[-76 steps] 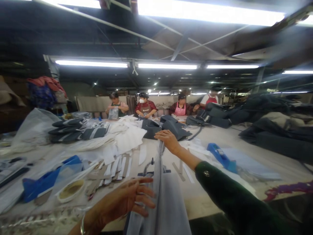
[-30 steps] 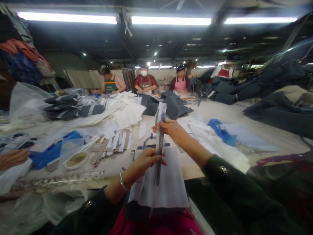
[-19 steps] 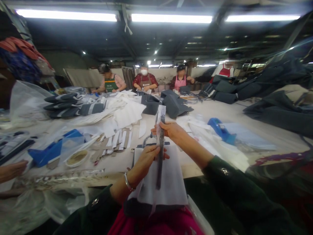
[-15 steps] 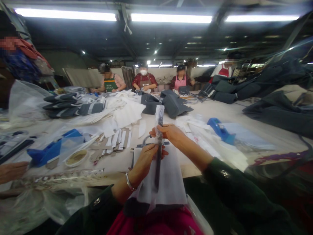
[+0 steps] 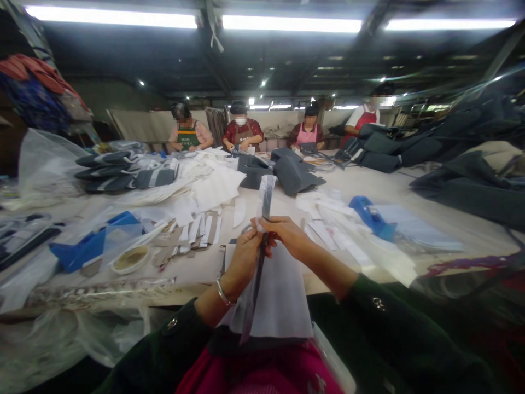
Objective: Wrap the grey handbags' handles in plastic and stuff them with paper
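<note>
A dark strap (image 5: 253,290) with a thin whitish, see-through wrapping (image 5: 266,189) round its upper part stands nearly upright before me. My left hand (image 5: 246,256) is closed on its middle from the left. From the other side my right hand (image 5: 289,234) pinches it at about the same height, the fingertips of both hands almost meeting. The strap's lower end hangs over a white sheet (image 5: 285,301), which slopes from the table edge toward my lap. Under that sheet a dark piece shows, mostly hidden.
Blue tape dispensers (image 5: 80,249) (image 5: 371,219) stand left and right. Paper strips (image 5: 200,230), a tape roll (image 5: 130,260) and white sheets (image 5: 213,186) lie leftward. Dark bags (image 5: 293,172) sit farther back. Several people (image 5: 188,134) work across the table (image 5: 430,216).
My left hand has moved up to meet my right hand, and the strap's lower end has swung left. Another person's hand at the left edge has gone out of view.
</note>
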A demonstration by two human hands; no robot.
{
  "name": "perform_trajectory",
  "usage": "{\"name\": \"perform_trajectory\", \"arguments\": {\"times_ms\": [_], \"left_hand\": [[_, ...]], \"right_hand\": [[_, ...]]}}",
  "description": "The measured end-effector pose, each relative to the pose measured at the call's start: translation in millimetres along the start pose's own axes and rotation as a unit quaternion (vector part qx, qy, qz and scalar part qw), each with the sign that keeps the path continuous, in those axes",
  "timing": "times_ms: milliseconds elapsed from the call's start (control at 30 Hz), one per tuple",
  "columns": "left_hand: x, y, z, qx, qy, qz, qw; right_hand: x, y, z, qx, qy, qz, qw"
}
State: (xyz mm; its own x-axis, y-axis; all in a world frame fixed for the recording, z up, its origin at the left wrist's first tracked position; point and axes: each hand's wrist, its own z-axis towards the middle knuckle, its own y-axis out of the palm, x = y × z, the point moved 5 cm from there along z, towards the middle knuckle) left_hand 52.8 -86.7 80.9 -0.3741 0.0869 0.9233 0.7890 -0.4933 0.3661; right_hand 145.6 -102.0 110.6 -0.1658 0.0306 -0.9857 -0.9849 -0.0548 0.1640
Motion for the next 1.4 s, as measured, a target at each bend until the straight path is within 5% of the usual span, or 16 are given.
{"name": "perform_trajectory", "arguments": {"times_ms": [100,433,700,1200,1300,1400], "left_hand": [[4,-4.3,3,0.009,0.009,-0.018,1.0],[14,-2.0,10,0.026,0.011,-0.075,0.997],[16,-3.3,17,0.008,-0.022,-0.097,0.995],[60,-9.7,84,-0.043,-0.065,-0.093,0.993],[70,-12.3,99,-0.042,-0.071,-0.091,0.992],[65,-10.3,89,-0.067,-0.097,-0.072,0.99]], "right_hand": [[9,3,-12,0.011,-0.026,0.045,0.999],[93,39,-80,0.093,0.085,0.125,0.984],[94,59,-100,0.092,0.106,0.144,0.98],[163,56,-124,0.033,0.119,0.194,0.973],[163,55,-120,0.024,0.092,0.2,0.975],[145,47,-111,0.056,0.102,0.203,0.972]]}}
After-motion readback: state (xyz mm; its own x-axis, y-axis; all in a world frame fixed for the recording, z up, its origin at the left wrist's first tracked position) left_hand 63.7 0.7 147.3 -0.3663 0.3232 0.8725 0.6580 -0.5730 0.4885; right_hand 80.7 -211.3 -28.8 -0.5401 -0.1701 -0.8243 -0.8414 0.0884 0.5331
